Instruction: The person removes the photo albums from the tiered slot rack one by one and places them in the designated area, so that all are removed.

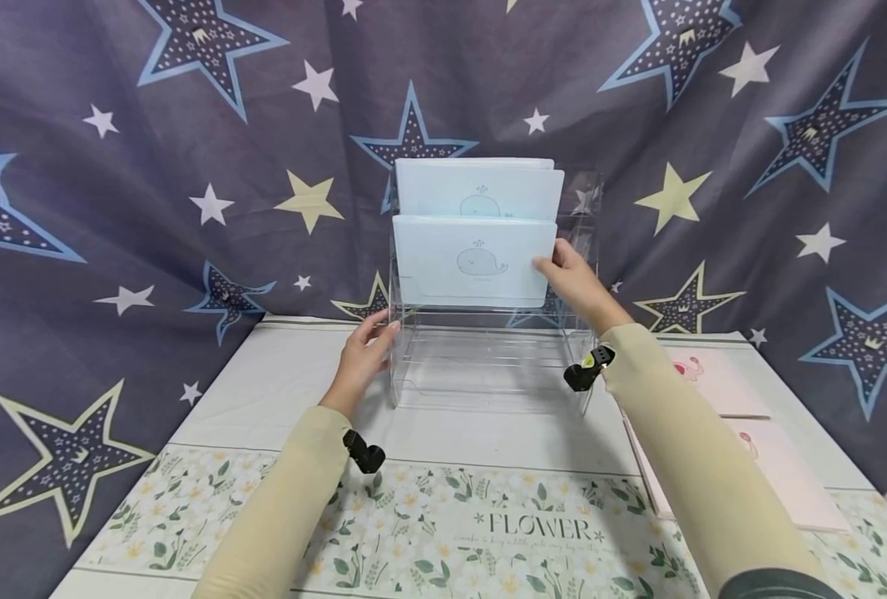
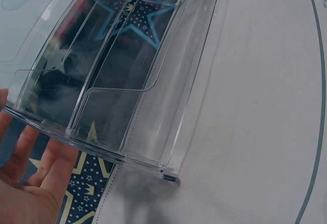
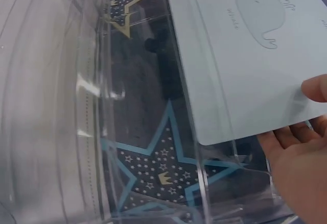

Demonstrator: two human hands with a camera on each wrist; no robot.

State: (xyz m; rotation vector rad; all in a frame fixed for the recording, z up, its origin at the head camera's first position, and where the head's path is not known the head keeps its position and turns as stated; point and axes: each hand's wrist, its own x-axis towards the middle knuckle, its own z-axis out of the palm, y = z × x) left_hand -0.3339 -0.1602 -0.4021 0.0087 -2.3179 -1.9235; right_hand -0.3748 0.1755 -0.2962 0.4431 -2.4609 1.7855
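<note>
A clear tiered rack [image 1: 488,395] stands upright at the back of the table. My right hand [image 1: 574,279] pinches the right edge of a pale blue whale notebook [image 1: 436,262], thumb in front and fingers behind. This notebook leans in a middle tier of the rack; its whale drawing also shows in the right wrist view. Behind it, more pale blue notebooks [image 1: 432,187] stand in the upper tiers. My left hand [image 1: 361,358] holds the rack's left side, with the fingers [image 2: 56,165] along the outside of the panel and the thumb at its edge.
Pink notebooks [image 1: 788,478] lie on the table at the right, partly behind my right sleeve. A star-patterned curtain [image 1: 301,274] hangs close behind the rack. Lower tiers of the rack sit beneath the whale notebook. A flower-print band [image 1: 406,532] crosses the table's front.
</note>
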